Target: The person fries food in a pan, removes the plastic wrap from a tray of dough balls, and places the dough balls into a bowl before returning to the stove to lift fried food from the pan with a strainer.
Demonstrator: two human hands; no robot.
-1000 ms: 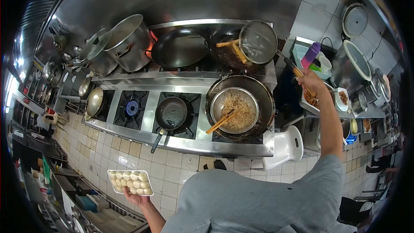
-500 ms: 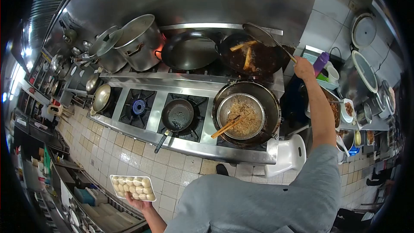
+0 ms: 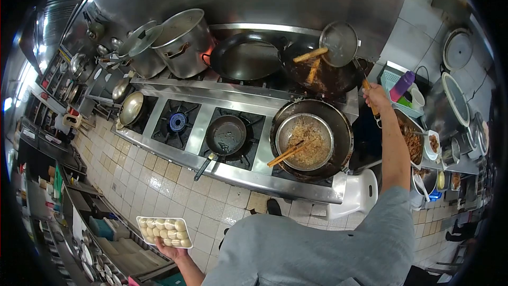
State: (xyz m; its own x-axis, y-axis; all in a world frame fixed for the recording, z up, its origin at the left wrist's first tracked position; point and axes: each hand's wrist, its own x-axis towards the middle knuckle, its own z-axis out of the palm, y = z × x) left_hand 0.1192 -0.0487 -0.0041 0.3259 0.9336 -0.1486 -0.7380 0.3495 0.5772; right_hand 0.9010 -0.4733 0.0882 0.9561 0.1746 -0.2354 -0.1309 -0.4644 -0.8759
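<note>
Left hand (image 3: 172, 251) grips tray (image 3: 189, 237); right hand (image 3: 375, 97), well apart, grips strainer (image 3: 339, 43) (mesh); knocking wok (image 3: 345, 82) could splash liquid.

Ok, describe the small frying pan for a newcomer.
Start at the steel stove. On its front row, between the blue-lit burner and the wide pan holding a metal bowl, sits the small frying pan. Of these, only it has a straight handle jutting over the stove's front edge.

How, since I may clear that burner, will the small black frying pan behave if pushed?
The pan may swivel if bumped: its handle juts past the stove edge. It looks stiff; its shiny inside might be slippery.
</note>
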